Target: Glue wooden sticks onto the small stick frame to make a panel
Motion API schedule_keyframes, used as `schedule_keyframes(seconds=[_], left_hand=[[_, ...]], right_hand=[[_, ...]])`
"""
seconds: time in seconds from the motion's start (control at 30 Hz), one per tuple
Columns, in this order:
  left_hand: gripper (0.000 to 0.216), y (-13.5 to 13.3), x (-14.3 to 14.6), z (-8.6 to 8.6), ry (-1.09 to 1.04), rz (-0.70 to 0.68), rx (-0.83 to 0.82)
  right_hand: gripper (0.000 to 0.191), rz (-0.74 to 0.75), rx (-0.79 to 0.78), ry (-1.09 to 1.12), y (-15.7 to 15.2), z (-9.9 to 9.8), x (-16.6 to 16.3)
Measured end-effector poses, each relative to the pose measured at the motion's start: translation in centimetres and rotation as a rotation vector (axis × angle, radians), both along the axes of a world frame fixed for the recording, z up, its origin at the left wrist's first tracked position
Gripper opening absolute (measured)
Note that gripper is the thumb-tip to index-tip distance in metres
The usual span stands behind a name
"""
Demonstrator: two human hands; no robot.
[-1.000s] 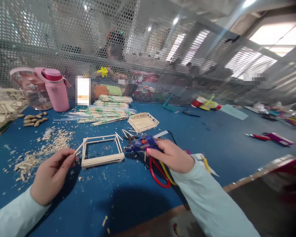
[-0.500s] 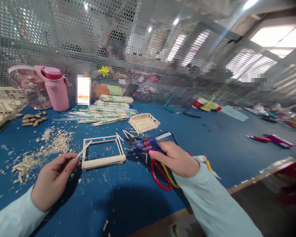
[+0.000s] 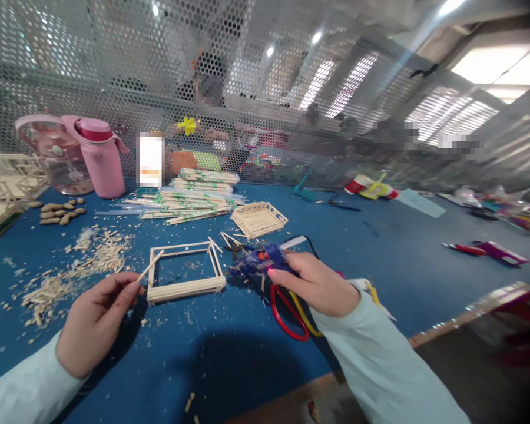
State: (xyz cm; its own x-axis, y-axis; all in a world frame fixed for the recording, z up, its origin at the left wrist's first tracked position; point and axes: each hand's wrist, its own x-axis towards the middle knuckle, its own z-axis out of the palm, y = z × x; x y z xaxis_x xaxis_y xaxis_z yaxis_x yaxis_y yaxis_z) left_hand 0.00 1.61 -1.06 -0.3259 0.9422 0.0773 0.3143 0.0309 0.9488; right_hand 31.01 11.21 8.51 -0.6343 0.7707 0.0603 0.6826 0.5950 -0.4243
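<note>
Between thumb and fingers, my left hand (image 3: 101, 321) pinches a thin wooden stick (image 3: 152, 265), its free end slanting up over the left side of a small stick frame (image 3: 188, 287). The frame lies on the blue table, with several sticks stacked along its near side. My right hand (image 3: 322, 284) is closed around a blue glue gun (image 3: 260, 259) whose nozzle points left, close to the frame's right corner. A small red light glows beside my thumb. Beneath the right hand show red and yellow handles (image 3: 289, 315), partly covered. Behind the gun lies a small stick tray (image 3: 259, 219).
Wood scraps (image 3: 95, 259) litter the table's left side near peanuts (image 3: 60, 212). Packs of sticks (image 3: 194, 203), a lit phone (image 3: 151, 159) and a pink bottle (image 3: 101, 159) stand or lie along a perforated metal screen (image 3: 265, 118). A red-handled tool (image 3: 468, 249) lies at right.
The view has shifted very slightly. Both hands, the stick and the glue gun hold nearly the same positions.
</note>
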Motion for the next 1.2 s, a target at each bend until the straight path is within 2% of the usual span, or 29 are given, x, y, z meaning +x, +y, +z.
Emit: schedule_keyframes(seconds=[0.17, 0.27, 0.47, 0.63, 0.8, 1.03, 1.2], left_hand=[[0.044, 0.3, 0.1, 0.2, -0.077, 0.091, -0.001], [0.045, 0.5, 0.2, 0.5, -0.111, 0.131, 0.014], [0.039, 0.9, -0.3, 0.2, -0.141, 0.167, 0.083], [0.032, 0.8, -0.7, 0.0, -0.074, 0.197, 0.148], [0.028, 1.0, -0.7, 0.1, -0.075, 0.203, 0.167], [0.029, 1.1, -0.6, -0.1, -0.085, 0.172, 0.175], [0.031, 1.1, -0.7, -0.2, -0.077, 0.173, 0.177]], right_hand=[[0.043, -0.043, -0.017, 0.054, 0.0, 0.8, 0.1], [0.040, -0.039, -0.045, 0.148, -0.2, 0.9, -1.1], [0.027, 0.142, -0.078, 0.273, -0.8, -0.7, -6.2], [0.026, 0.247, -0.088, 0.266, -0.9, -1.3, -8.8], [0.024, 0.299, -0.096, 0.235, -0.8, -1.4, -9.6], [0.029, 0.245, -0.075, 0.128, -0.8, -1.2, -9.7], [0.027, 0.249, -0.052, 0.148, -0.7, -1.3, -9.9]])
